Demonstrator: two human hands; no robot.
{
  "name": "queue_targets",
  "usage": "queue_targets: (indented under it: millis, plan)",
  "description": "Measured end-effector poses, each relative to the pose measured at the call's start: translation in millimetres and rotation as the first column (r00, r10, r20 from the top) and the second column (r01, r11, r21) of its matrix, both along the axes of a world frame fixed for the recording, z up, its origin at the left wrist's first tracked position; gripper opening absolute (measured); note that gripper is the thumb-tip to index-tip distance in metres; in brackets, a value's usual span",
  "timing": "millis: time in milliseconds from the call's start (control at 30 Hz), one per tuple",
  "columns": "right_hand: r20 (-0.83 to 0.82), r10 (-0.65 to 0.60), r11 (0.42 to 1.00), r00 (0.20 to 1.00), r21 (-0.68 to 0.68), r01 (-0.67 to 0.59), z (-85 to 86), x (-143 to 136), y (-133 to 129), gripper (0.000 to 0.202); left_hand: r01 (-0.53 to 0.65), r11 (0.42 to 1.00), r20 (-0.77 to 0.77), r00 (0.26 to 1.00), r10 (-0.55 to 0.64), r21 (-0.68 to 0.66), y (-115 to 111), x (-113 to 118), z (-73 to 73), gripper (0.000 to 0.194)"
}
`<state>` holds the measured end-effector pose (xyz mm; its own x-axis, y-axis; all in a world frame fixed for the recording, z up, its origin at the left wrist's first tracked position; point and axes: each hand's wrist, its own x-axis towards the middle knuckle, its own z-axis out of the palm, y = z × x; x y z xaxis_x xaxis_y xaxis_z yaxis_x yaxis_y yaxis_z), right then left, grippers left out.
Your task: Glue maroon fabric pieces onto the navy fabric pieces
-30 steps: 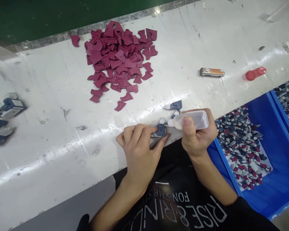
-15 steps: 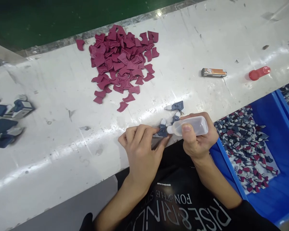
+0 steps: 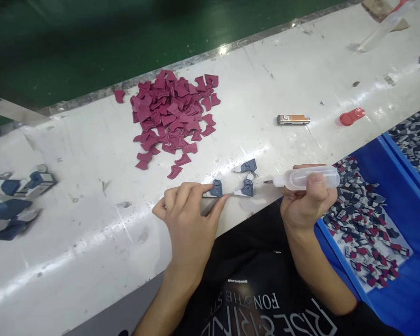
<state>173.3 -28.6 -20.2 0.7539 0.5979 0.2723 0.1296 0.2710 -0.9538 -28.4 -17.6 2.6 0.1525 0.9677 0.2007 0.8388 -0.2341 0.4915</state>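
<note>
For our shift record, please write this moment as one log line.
left hand: touching blue-white piece; right hand: gripping needle-tipped squeeze bottle; needle: pointing toward another piece; maroon pieces: heaped

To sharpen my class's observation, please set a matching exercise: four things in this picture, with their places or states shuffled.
1. squeeze bottle
2. maroon pieces
3. blue bin
4. left hand

A. heaped on the white bench
B. fingers at a navy-and-white piece
C. gripped in the right hand
D. containing multicoloured small pieces

Pairs: 1-C, 2-A, 3-D, 4-B
</note>
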Motion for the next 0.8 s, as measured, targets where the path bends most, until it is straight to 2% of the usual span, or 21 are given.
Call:
queue_targets:
  millis: [133,267,367,433,533,633,700,800]
  plan:
    - [-0.175,0.006,1.0,0.984,0.026,-0.002,2.2,3.4,3.9,0.032,0.022,0.999,-0.076,0.997,-0.025,-0.048,18.1,3.7,12.2,0.039]
    - [-0.254,0.003,0.998,0.967,0.064,0.014,5.9,0.0,6.8,0.034,0.196,0.981,-0.112,0.974,-0.195,-0.003,36.9,29.2,22.6,0.035]
    - [-0.338,-0.037,0.996,0.94,0.069,0.064,11.3,-3.8,4.7,0.033,0.322,0.947,-0.206,0.927,-0.313,0.011,48.8,48.3,21.9,0.03]
    - [-0.419,-0.089,0.995,0.904,0.014,0.104,11.9,-5.7,3.4,0.032,0.365,0.931,-0.233,0.905,-0.355,0.003,56.2,55.2,17.8,0.021]
    - [-0.468,-0.087,0.996,0.88,-0.012,0.092,8.7,-6.4,5.1,0.038,0.32,0.945,-0.201,0.932,-0.302,0.065,63.8,53.8,13.0,0.025]
    - [-0.5,-0.073,0.997,0.863,-0.034,0.065,7.6,-5.6,5.7,0.043,0.213,0.958,-0.127,0.973,-0.191,0.193,56.4,37.6,14.5,0.033]
    - [-0.53,-0.069,0.998,0.845,-0.05,0.05,6.4,-4.5,2.9,0.045,0.198,0.948,-0.097,0.979,-0.179,0.25,42.0,23.1,13.2,0.039]
    - [-0.587,-0.052,0.996,0.808,-0.087,0.001,0.0,-3.8,-3.2,0.051,0.17,0.931,-0.12,0.983,-0.138,0.323,14.8,7.7,-3.6,0.046]
